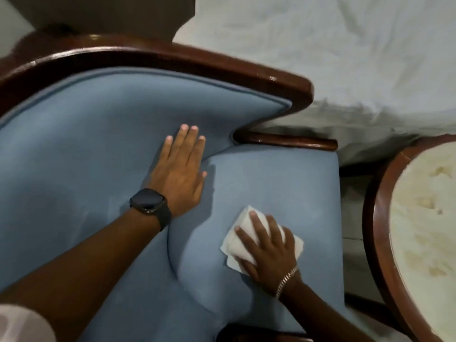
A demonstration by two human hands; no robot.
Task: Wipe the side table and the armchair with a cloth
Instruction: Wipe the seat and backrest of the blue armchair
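Note:
A blue upholstered armchair [86, 144] with a dark polished wood frame fills the left and middle of the view. My left hand [181, 172], with a black watch on the wrist, lies flat with fingers spread on the chair's blue backrest. My right hand [267, 250], with a silver bracelet on the wrist, presses a folded white cloth [237, 239] flat onto the blue seat cushion. The round side table [377, 213], wood-rimmed with a cream marbled top, stands at the right edge, partly cut off by the frame.
A bed with rumpled white sheets [345, 58] lies beyond the chair at the top right. A strip of pale tiled floor [352, 206] shows between chair and table. A dark piece of furniture [103, 13] stands at the top left.

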